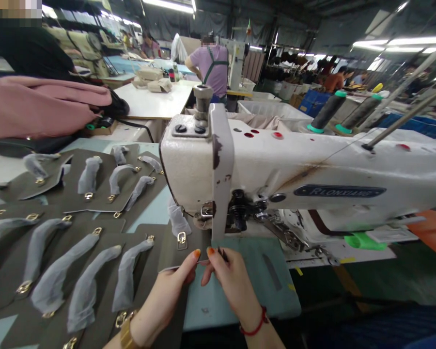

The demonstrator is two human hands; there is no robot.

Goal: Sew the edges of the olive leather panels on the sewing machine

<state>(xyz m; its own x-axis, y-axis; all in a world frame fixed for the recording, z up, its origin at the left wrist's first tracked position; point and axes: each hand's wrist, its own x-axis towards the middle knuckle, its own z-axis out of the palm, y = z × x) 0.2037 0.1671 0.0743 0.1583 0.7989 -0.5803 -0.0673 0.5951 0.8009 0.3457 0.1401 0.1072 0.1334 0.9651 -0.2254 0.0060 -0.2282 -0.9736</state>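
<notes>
Under the head of a white sewing machine (189,165) lies a dark grey-brown panel (167,252) with a gold buckle (182,238) and a strap in a translucent white wrap (178,218). My left hand (174,286) pinches the panel's near edge between thumb and fingers. Close beside it, my right hand (234,278) is closed, its thumb and forefinger meeting at the panel's corner. A small dark pointed tool (223,255), its kind unclear, pokes out between the right fingers. The machine's front plate hides the needle.
More panels with wrapped handles (65,274) and gold buckles cover the table to the left. Dark thread cones (327,112) stand behind the machine. Pink material (39,104) is piled at the back left. A person in a lilac shirt (216,68) stands at a white table farther back.
</notes>
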